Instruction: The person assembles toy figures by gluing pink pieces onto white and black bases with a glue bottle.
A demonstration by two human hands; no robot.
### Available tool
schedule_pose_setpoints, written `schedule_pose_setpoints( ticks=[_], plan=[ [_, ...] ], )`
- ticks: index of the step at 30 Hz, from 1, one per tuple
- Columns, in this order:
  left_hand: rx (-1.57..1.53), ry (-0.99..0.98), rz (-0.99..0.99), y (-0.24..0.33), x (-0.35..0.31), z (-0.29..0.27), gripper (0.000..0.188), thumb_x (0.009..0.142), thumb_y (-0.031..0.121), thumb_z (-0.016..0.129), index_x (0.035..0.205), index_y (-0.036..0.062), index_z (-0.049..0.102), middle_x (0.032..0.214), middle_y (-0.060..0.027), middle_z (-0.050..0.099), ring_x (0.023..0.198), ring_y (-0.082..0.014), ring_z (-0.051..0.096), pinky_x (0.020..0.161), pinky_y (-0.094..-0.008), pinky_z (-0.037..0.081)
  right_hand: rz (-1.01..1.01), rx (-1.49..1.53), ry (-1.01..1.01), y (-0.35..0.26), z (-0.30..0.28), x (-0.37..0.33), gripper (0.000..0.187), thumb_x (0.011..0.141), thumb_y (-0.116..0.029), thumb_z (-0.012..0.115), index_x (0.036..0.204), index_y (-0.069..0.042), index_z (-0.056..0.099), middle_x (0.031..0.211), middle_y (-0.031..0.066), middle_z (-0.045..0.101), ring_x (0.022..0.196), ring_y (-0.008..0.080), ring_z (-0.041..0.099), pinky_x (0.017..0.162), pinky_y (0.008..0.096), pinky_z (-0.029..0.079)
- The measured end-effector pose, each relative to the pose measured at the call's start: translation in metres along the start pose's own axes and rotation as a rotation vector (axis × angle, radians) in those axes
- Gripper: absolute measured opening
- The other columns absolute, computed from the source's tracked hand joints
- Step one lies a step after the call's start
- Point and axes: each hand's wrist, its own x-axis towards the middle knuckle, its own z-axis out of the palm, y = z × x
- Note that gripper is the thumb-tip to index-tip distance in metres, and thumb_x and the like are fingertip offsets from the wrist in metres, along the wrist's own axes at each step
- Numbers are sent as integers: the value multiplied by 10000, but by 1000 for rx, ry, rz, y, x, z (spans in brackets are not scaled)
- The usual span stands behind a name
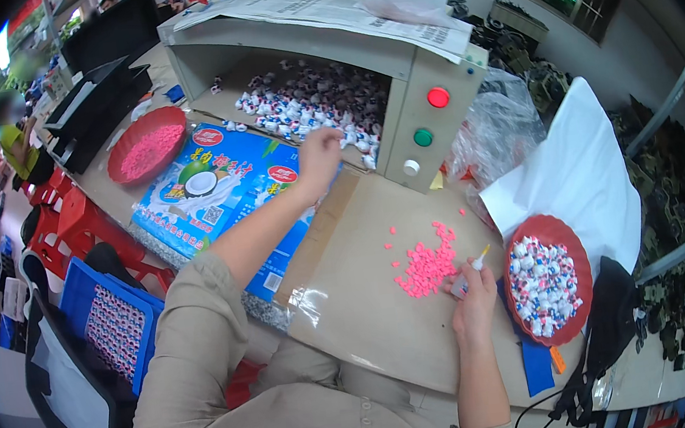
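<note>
We had our R hand point(475, 305) wrapped round a sm. bottle point(459, 287) w/ yellow tip, just beside the pink pcs point(425, 270) on the table point(353, 298). Our L hand point(321, 163) was at the opening of the grey box point(413, 107), nr. wht/blue figures point(304, 107); we couldn't tell if it gripped anything.

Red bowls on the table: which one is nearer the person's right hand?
The right-hand bowl: it sits right of the right hand and holds white, blue and pink trinkets; the far-left bowl holds small pink pieces.
</note>
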Motion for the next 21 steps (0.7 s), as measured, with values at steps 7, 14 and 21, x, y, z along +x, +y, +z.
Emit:
schedule_pose_setpoints(
  ticks=[7, 14, 21],
  plan=[
    [772, 478, -159, -91, 94, -112, 328, 734, 194, 525, 1033, 57, 530, 1022, -179, 492, 943, -323, 471, 838, -385, 374, 21, -45, 66, -6, -5, -2, 187, 800, -89, 494, 968, -17, 453, 717, 35, 500, 612, 128, 531, 483, 244, 431],
    [630, 367, -401, -123, 91, -87, 382, 712, 185, 565, 1076, 72, 531, 1151, -183, 440, 1079, -341, 393, 914, -384, 330, 37, -123, 56, -6, 1, -3, 144, 808, -86, 481, 944, -43, 466, 728, 30, 505, 584, 103, 507, 472, 238, 442],
    [739, 177, -484, -84, 79, -101, 366, 735, 278, 589, 1041, 81, 545, 1049, -148, 533, 1006, -327, 447, 857, -377, 368, 27, -136, 48, -8, -1, -4, 129, 807, -75, 477, 931, -41, 486, 721, 22, 507, 583, 107, 510, 468, 227, 433]
  ],
)
